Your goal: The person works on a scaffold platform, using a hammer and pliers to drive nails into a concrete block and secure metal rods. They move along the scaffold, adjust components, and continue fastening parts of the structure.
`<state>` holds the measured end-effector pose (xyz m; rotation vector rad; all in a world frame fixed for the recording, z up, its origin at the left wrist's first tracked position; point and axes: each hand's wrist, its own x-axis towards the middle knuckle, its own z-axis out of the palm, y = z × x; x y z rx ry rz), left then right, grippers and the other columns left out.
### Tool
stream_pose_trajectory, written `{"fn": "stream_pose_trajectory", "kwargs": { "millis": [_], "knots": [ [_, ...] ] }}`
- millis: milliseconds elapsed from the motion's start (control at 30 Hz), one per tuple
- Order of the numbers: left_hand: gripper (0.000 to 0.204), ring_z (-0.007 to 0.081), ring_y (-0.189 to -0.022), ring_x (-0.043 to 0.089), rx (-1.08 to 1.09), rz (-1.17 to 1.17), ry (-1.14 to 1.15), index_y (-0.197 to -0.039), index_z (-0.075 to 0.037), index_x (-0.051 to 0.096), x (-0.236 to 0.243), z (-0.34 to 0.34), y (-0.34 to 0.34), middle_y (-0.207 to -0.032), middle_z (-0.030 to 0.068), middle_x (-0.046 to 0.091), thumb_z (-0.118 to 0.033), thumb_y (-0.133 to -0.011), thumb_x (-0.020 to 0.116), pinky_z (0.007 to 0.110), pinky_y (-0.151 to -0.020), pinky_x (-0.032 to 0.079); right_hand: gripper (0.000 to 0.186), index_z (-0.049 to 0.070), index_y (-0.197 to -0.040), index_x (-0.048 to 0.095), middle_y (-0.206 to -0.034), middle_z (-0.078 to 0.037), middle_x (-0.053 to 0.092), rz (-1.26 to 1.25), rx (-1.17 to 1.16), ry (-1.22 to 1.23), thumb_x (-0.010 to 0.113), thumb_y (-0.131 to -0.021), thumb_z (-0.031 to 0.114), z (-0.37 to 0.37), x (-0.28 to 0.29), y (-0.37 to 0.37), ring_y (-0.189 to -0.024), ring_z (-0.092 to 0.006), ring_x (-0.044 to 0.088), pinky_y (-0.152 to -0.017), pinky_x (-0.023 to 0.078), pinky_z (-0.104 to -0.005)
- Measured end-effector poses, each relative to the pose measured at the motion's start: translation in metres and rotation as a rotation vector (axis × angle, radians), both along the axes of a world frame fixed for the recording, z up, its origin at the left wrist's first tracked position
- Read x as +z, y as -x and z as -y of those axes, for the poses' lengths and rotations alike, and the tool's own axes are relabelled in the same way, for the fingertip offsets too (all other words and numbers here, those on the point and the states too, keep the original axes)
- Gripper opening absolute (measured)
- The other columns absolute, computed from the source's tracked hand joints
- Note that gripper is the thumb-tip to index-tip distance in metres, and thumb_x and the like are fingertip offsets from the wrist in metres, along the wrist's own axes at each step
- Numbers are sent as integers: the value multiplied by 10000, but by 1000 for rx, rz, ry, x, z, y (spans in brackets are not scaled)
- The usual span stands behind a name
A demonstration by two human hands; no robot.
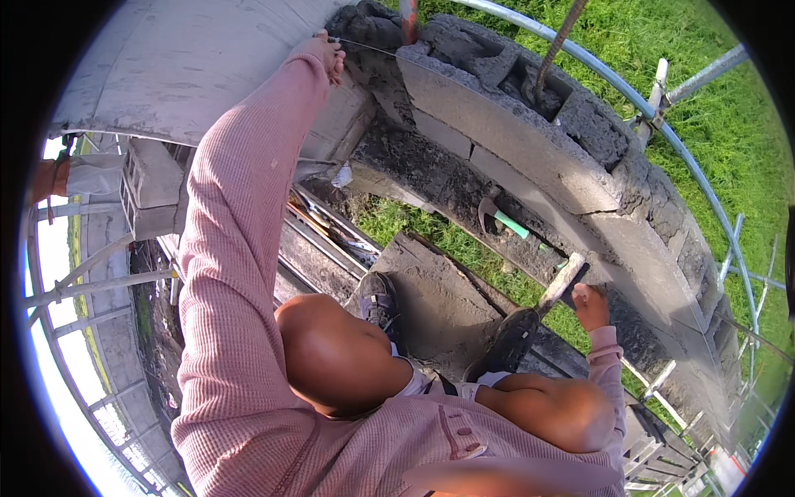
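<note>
At the top, my left hand (330,60) is stretched out to a thin string line (371,49) along the block wall (513,145), its fingers closed around it beside a large grey panel (199,62). My right hand (590,306) is low at right, fingers curled beside a pale wooden piece (561,280) with a dark edge; what it holds is unclear. A hammer (505,219) with a green handle lies on the dark ledge under the wall. My shoes (379,302) rest on a mortar-stained board (426,290).
Stacked blocks (151,186) sit at left, near scaffold bars (99,277). A curved metal pipe (696,166) runs outside the wall, with upright rebar (553,58) in the blocks. Grass (397,215) shows through a gap below the ledge. Long pieces (319,232) lie left of the board.
</note>
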<state>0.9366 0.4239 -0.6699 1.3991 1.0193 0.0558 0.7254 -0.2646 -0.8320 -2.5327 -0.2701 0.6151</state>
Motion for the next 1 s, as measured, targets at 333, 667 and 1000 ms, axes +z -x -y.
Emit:
{"fn": "stream_pose_trajectory", "kwargs": {
  "millis": [333,667,1000],
  "knots": [
    [188,179,-560,540,129,20,-173,-934,-150,571,-13,-11,-25,-761,-9,641,-302,-1036,530,388,-479,437,565,138,-1430,529,-1448,-119,506,450,87,169,659,-899,280,-71,-100,-2,-1291,-316,496,-1113,343,-516],
    [263,110,-430,385,-23,129,58,-882,-132,600,-3,-16,-4,-675,-33,555,-353,-1024,591,293,-394,375,387,97,-1204,544,-1232,-93,560,135,293,522,713,-898,262,-103,-135,-64,-1201,-294,552,-969,446,-548],
    [309,119,-482,438,-55,206,86,-861,-98,665,-22,-24,-17,-659,-38,558,-381,-985,661,323,-433,377,399,73,-1022,618,-831,-209,702,-84,170,8,660,-926,458,-155,-10,-26,-830,-481,655,-723,499,-542]
  ]
}}
